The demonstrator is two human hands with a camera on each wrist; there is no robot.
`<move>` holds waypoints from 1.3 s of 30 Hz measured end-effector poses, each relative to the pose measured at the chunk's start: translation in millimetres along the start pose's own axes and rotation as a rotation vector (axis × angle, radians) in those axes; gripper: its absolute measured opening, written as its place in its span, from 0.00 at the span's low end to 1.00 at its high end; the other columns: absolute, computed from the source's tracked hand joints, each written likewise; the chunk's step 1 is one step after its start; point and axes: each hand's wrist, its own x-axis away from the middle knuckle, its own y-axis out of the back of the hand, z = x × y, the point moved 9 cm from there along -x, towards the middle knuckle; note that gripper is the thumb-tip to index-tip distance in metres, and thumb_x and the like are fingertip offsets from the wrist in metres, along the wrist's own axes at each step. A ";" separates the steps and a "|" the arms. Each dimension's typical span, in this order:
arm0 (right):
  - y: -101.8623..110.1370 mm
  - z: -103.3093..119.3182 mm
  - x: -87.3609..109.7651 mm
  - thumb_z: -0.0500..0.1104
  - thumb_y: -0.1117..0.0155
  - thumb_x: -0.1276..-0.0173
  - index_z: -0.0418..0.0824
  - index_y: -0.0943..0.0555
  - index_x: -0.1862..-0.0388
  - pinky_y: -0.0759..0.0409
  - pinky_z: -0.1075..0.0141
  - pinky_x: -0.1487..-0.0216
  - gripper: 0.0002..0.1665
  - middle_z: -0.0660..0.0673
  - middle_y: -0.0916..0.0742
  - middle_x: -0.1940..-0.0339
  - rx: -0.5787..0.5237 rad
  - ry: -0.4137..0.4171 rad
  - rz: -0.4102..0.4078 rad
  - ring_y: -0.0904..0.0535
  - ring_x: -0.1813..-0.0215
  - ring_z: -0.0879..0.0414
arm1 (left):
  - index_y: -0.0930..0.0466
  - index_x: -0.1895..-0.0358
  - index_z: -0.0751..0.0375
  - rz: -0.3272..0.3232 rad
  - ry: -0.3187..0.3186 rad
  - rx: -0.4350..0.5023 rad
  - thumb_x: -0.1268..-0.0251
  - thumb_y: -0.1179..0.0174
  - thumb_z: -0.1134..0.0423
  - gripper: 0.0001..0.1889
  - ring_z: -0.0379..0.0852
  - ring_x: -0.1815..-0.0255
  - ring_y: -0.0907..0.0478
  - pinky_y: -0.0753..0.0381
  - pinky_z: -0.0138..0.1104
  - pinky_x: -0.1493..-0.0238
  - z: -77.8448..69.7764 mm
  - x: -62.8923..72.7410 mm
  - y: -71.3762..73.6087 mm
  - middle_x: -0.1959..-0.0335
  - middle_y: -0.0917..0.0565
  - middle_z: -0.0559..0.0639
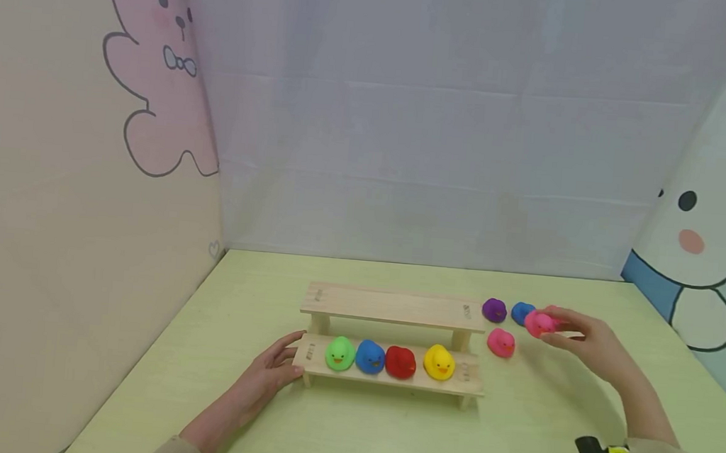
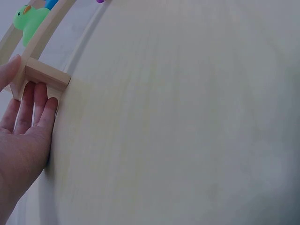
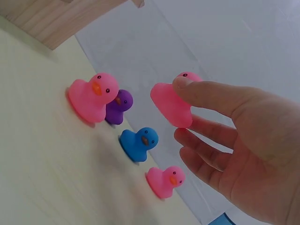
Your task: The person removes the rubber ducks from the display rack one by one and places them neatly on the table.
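My right hand point(image 1: 591, 342) pinches a pink rubber duck point(image 3: 168, 103) between thumb and fingers, above the table right of a two-step wooden stand point(image 1: 389, 307). At the stand's left end, my left hand point(image 1: 268, 375) grips the lower step, the thumb in front and the fingers reaching beneath it in the left wrist view. On that lower step sit a green duck point(image 1: 340, 353), a blue duck point(image 1: 370, 357), a red duck point(image 1: 400, 362) and, after a wider gap, a yellow duck point(image 1: 439, 362). The upper step bears no duck.
Beside the stand's right end are a purple duck point(image 1: 494, 310), a pink duck point(image 1: 502, 343) and a blue duck point(image 1: 522, 313). Another pink duck point(image 3: 165, 181) stands past the blue one. A pale curtain point(image 1: 433, 154) closes off the table's point(image 1: 384, 441) far edge.
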 end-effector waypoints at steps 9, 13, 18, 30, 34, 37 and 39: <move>-10.8 -25.4 1.3 0.50 0.38 0.39 0.38 0.28 0.41 0.24 0.63 0.58 0.29 0.35 0.23 0.46 0.011 0.017 -0.014 0.26 0.50 0.40 | 0.45 0.32 0.47 0.000 -0.005 -0.007 0.43 0.41 0.67 0.36 0.48 0.46 0.29 0.35 0.36 0.45 -0.4 0.0 0.3 0.41 0.33 0.58; -17.9 -34.0 2.3 0.52 0.39 0.39 0.41 0.28 0.41 0.25 0.52 0.56 0.29 0.35 0.25 0.44 0.010 -0.008 0.010 0.27 0.49 0.40 | 0.45 0.32 0.47 0.005 -0.007 0.001 0.43 0.41 0.68 0.35 0.49 0.46 0.28 0.35 0.36 0.45 -0.3 0.6 -0.1 0.41 0.33 0.58; -25.4 -42.7 3.2 0.55 0.38 0.41 0.43 0.28 0.41 0.28 0.45 0.56 0.31 0.36 0.25 0.44 0.004 -0.056 0.056 0.28 0.49 0.40 | 0.45 0.32 0.47 0.009 -0.005 -0.004 0.43 0.41 0.68 0.36 0.48 0.46 0.28 0.35 0.35 0.45 0.3 0.6 -0.1 0.41 0.33 0.58; -32.1 -53.6 8.6 0.51 0.41 0.37 0.38 0.31 0.38 0.34 0.41 0.49 0.31 0.33 0.26 0.43 -0.073 -0.057 0.110 0.29 0.46 0.39 | 0.44 0.32 0.47 -0.001 -0.003 -0.002 0.44 0.40 0.67 0.36 0.49 0.46 0.28 0.34 0.36 0.45 -0.6 -0.4 1.3 0.41 0.33 0.58; -33.2 -54.5 9.3 0.51 0.42 0.36 0.39 0.31 0.38 0.34 0.43 0.47 0.30 0.35 0.26 0.42 -0.084 -0.053 0.121 0.29 0.46 0.42 | 0.45 0.32 0.48 0.000 -0.006 -0.001 0.44 0.40 0.67 0.36 0.49 0.45 0.28 0.34 0.36 0.45 -0.1 -0.9 1.7 0.41 0.33 0.58; -33.6 -54.4 9.3 0.50 0.42 0.36 0.39 0.31 0.38 0.34 0.46 0.47 0.30 0.36 0.25 0.42 -0.089 -0.049 0.123 0.29 0.47 0.48 | 0.45 0.32 0.47 0.001 -0.006 0.000 0.44 0.40 0.67 0.36 0.49 0.45 0.29 0.34 0.36 0.45 0.5 -1.3 2.0 0.40 0.33 0.58; -33.7 -54.4 9.7 0.50 0.42 0.36 0.39 0.31 0.38 0.34 0.46 0.47 0.30 0.36 0.25 0.43 -0.097 -0.052 0.123 0.29 0.47 0.50 | 0.44 0.32 0.47 0.001 -0.005 0.001 0.44 0.40 0.67 0.36 0.49 0.45 0.29 0.35 0.36 0.44 0.8 -1.4 2.0 0.40 0.33 0.58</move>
